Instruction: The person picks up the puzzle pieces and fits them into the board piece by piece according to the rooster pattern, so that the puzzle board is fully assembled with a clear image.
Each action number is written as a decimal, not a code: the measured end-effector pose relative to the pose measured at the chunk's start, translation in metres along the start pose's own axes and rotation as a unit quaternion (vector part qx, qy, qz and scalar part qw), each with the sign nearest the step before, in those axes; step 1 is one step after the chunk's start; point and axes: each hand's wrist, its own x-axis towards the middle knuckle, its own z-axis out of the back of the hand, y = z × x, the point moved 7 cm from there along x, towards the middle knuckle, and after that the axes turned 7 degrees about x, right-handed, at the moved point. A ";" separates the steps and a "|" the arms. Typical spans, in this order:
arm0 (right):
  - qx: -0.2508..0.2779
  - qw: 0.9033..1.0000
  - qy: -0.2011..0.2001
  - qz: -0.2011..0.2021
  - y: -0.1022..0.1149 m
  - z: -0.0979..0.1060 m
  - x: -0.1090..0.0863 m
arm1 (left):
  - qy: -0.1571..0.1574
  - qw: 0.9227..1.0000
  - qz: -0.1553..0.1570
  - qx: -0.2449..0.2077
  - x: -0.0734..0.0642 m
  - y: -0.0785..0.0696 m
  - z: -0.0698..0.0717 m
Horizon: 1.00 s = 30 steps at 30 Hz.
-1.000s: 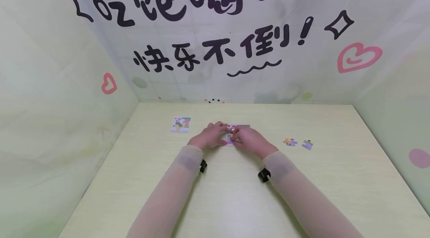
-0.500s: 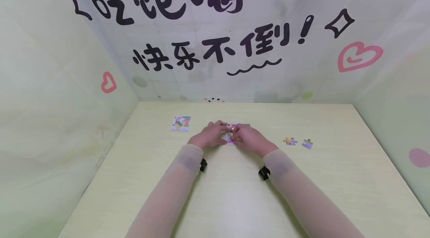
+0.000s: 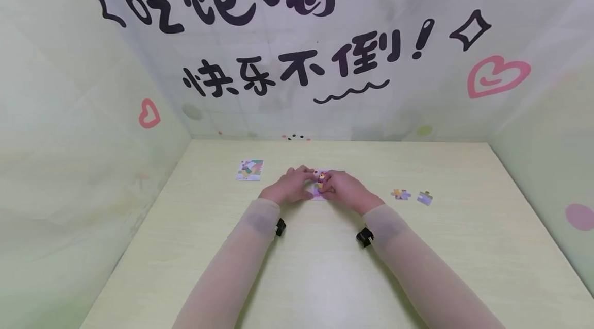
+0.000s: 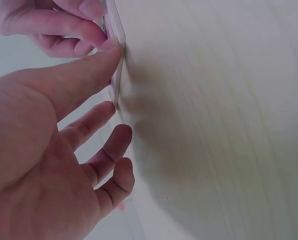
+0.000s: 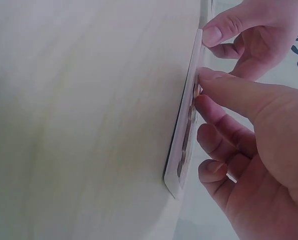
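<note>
A small jigsaw puzzle board with a pale rim lies flat on the table, mostly covered by both hands in the head view. My left hand holds the board at its left side, the thumb on the near edge and the index finger farther along. Over the board, my right hand pinches a puzzle piece between thumb and index finger, low against the surface. That piece is largely hidden by the fingertips. The other right fingers curl loosely above the board.
To the left lies a square picture card with a colourful animal. Two loose puzzle pieces, one orange and purple and one lilac and green, rest on the table to the right. A printed cloth wall stands behind.
Both hands keep their place on the board; the right fingertips have shifted only slightly over the piece. The head view has tilted a little. The card and loose pieces have not moved.
</note>
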 end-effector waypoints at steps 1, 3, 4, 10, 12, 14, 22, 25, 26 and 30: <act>0.004 1.000 -0.001 -0.001 0.000 0.000 0.000 | 0.000 1.000 0.000 0.000 0.000 0.000 0.000; 0.014 1.000 -0.005 0.000 0.000 0.002 -0.001 | 0.002 1.000 -0.001 0.001 0.000 -0.001 0.001; 0.019 1.000 -0.007 -0.001 -0.001 0.002 -0.001 | 0.003 1.000 0.000 0.003 0.000 -0.001 0.001; 0.047 0.998 -0.025 -0.015 -0.007 0.002 -0.001 | -0.003 1.000 0.004 0.010 0.002 -0.002 0.001; 0.043 0.999 -0.029 -0.015 -0.009 0.001 -0.002 | -0.009 1.000 0.004 0.012 0.003 -0.003 0.001; 0.039 0.999 -0.030 -0.014 -0.010 0.000 -0.002 | -0.015 1.000 0.006 0.014 0.003 -0.004 0.000; 0.059 0.997 -0.039 -0.038 -0.018 0.004 -0.012 | -0.028 0.999 0.018 0.035 0.005 -0.006 -0.003; 0.073 0.995 -0.047 -0.053 -0.024 0.008 -0.019 | -0.031 0.999 0.018 0.039 0.005 -0.007 -0.005; 0.078 0.994 -0.050 -0.055 -0.026 0.009 -0.022 | -0.033 0.998 0.020 0.040 0.005 -0.007 -0.005; 0.101 0.990 -0.066 -0.069 -0.033 0.017 -0.031 | -0.038 0.998 0.024 0.045 0.004 -0.008 -0.004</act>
